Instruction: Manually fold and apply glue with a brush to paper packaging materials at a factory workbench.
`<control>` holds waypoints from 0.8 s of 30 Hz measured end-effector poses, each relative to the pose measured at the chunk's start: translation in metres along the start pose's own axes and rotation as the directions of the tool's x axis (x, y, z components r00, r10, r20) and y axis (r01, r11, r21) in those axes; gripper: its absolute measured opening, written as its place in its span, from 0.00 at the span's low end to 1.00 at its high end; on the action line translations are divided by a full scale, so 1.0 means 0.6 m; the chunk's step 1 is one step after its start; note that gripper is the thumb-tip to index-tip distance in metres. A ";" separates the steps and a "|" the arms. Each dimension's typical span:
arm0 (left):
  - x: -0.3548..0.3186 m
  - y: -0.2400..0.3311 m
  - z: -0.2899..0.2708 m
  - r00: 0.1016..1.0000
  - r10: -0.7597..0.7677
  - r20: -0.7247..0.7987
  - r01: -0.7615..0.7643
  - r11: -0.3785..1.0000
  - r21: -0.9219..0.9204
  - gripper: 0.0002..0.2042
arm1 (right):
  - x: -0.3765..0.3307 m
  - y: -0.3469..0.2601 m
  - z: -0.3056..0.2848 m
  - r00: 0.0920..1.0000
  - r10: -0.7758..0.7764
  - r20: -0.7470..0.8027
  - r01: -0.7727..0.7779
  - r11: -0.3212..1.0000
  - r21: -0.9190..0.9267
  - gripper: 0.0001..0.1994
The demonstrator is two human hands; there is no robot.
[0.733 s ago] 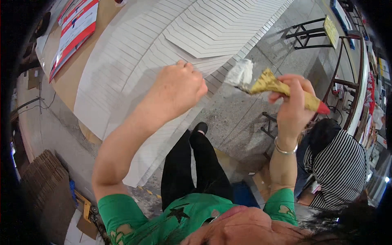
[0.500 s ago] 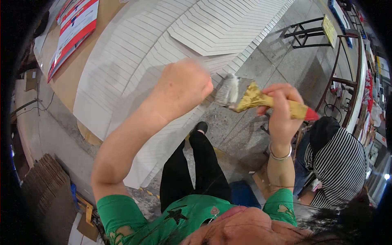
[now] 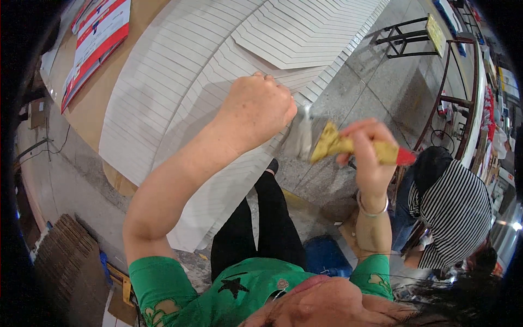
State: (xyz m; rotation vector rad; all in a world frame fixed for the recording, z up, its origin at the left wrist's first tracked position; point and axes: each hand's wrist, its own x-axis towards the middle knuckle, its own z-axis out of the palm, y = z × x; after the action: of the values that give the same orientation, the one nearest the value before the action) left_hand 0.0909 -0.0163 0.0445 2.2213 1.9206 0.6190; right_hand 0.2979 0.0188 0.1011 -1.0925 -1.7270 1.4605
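My right hand grips a wide paintbrush by its yellow, red-tipped handle. The pale bristles point left, toward the edge of the stacked sheets, and are smeared by motion; whether they touch the paper I cannot tell. Curled into a fist, my left hand is over the same edge, just left of the bristles. Its fingertips are hidden, and so is anything in them. Beneath it, white lined paper sheets lie fanned in overlapping rows across the table.
Red-and-white printed packets lie on the wooden tabletop at far left. Stacked cardboard stands lower left. A black-framed stool is at far right. Another person in a striped top bends at right, near a blue bin.
My left fist has shifted slightly right along the sheet edge. The brush in my right hand has dropped a little lower and left.
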 end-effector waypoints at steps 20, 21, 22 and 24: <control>-0.108 0.019 -0.043 0.980 -0.052 0.194 0.055 0.998 -0.012 0.12 | -0.028 -0.009 0.029 0.962 -0.049 -0.270 0.073 0.994 0.078 0.06; -0.108 0.014 -0.043 0.977 -0.037 0.208 0.045 0.999 -0.031 0.11 | -0.035 -0.005 0.037 0.962 -0.049 -0.269 0.073 0.994 0.079 0.06; -0.108 0.010 -0.042 0.975 -0.021 0.222 0.034 0.998 -0.052 0.11 | -0.047 -0.004 0.042 0.985 -0.033 -0.169 0.039 0.999 0.034 0.06; -0.112 0.009 -0.041 0.981 -0.020 0.192 0.028 0.999 -0.040 0.11 | -0.067 0.002 0.042 0.998 -0.066 0.016 0.067 0.995 -0.071 0.06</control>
State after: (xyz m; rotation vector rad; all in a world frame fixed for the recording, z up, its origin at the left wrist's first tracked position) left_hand 0.0793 -0.0863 0.0546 2.1417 1.8192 0.4202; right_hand 0.2951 -0.0286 0.0970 -1.0534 -1.8201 1.3784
